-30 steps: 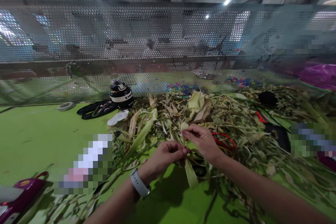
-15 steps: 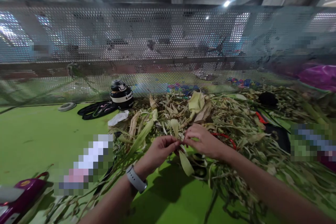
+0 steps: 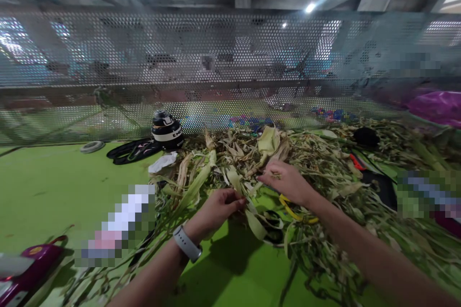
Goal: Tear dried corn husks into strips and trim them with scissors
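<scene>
**Left fingers pinched a strip of corn husk**

The left hand (image 3: 224,206), just below the centre of the frame, had thumb and fingertips closed on a pale husk strip (image 3: 235,180); one end rose above the grip and another length trailed toward lower right. The right hand (image 3: 284,182) was apart, a little higher and to the right, its fingers curled; whether they held anything could not be told. A yellow loop (image 3: 295,214) showed just under it. Dried husks (image 3: 324,168) spread across the centre and right of a green surface (image 3: 72,172). A black lidded bottle (image 3: 167,133) stood left of centre, near a crumpled white tissue (image 3: 163,161).
</scene>
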The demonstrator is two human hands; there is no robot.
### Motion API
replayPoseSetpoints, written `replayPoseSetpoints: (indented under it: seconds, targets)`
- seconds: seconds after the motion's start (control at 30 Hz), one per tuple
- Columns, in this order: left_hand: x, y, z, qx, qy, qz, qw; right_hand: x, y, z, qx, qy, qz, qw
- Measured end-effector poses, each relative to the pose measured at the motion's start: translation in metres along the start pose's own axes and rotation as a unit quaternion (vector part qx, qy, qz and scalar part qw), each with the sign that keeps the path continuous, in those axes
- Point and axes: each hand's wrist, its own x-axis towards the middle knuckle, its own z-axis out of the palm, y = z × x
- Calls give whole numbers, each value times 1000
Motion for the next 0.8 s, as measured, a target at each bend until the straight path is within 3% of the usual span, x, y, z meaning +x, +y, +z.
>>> replayPoseSetpoints:
  seconds: [0.07,0.13,0.2,0.27,0.33,0.4,0.53,0.67,0.8]
  targets:
    - [1,0,0,-67,25,-25,997,2,3,-10,-2,97,52,994]
    - [3,0,1,-148,68,-40,986,2,0,-17,-16,199,61,978]
    - [3,0,2,-220,105,-39,969,-1,-7,-16,-21,224,24,974]
    - [3,0,4,-261,128,-23,956,-7,-17,-6,-13,140,-15,990]
    - [3,0,7,-280,141,3,950,-14,-27,12,-14,-11,-25,1000]
    - [2,0,9,-290,152,24,944,-21,-33,32,-12,-100,16,995]
    - [2,-2,13,-296,151,48,942,-29,-35,55,48,-153,84,983]
    - [3,-2,12,-258,173,78,947,-29,-35,56,121,-151,117,974]
    - [6,-2,10,-244,201,89,945,-28,-36,55,243,-167,167,941]
